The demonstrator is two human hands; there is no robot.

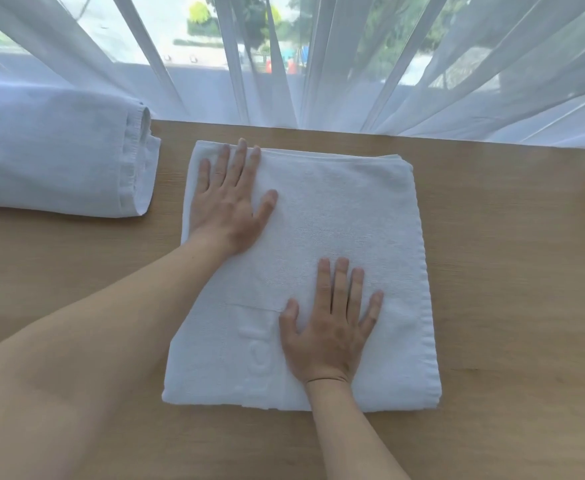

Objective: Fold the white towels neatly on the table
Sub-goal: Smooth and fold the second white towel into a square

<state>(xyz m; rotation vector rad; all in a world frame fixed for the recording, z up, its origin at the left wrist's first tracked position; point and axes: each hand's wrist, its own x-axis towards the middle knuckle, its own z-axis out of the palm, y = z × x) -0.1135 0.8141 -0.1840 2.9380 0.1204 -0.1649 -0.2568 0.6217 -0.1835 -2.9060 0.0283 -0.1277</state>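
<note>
i see the folded white towel (336, 237) lying flat in the middle of the wooden table (509, 271), layered edges stacked along its far side. my left hand (228, 202) presses flat on its far left corner, fingers straight and spread; my right hand (329, 327) lies flat on the near part, fingers straight too. a second towel (59, 157) rests at the table's far left, apart from the first. sheer curtains (353, 64) hang behind.

Wooden table (512, 271); sheer curtains (353, 64); daylight
</note>
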